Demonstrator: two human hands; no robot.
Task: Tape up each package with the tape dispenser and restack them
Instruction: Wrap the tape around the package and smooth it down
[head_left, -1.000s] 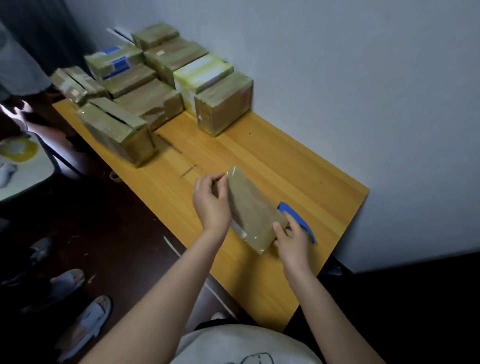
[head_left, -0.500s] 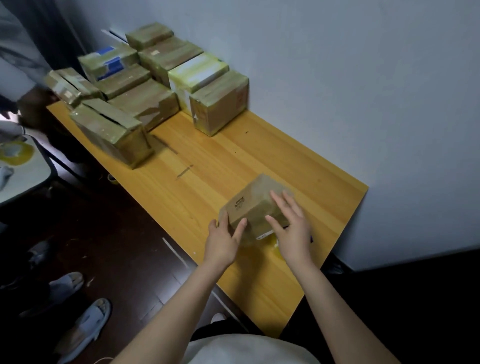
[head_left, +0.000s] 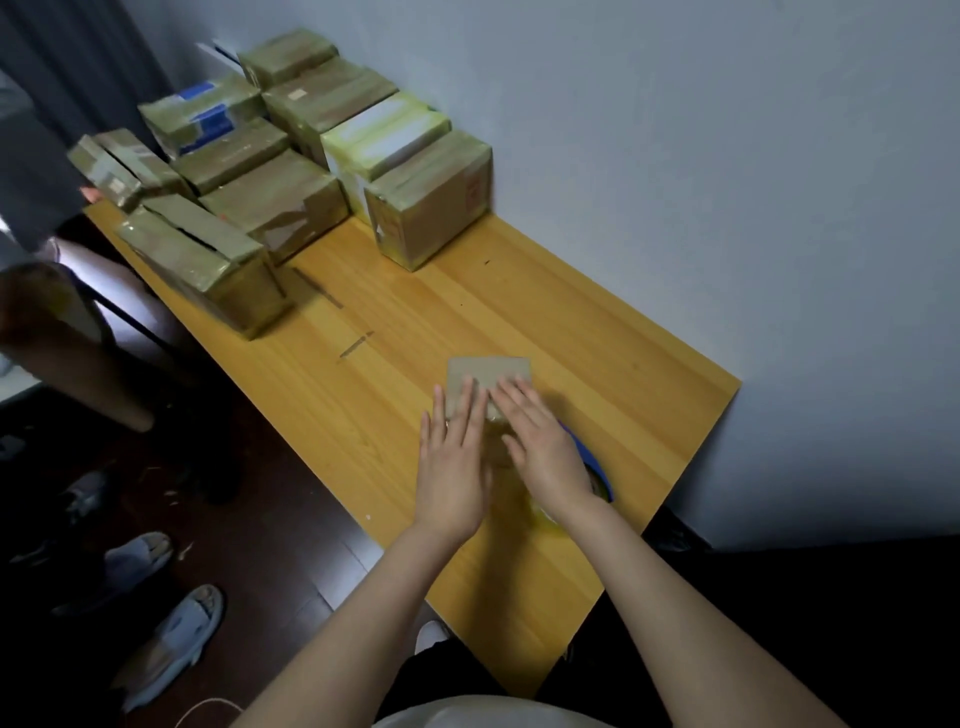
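1. While the box (head_left: 488, 375) lies flat on the bench (head_left: 623, 358), lower centre of the frame, the left grip (head_left: 451, 467) and right grip (head_left: 545, 451) press on it with straight fingers, both released and clasping nothing.
2. It looks like light, stiff cardboard (probably slick wherever tape covers it), so take it by opposite side edges.
3. Its near half is hidden under the hands. The blue dispenser (head_left: 597, 470) peeks out just right of the right grip, mostly covered.

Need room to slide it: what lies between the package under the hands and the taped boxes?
Head view: from package to boxes, bare tabletop, apart from one small strip, maybe tape.
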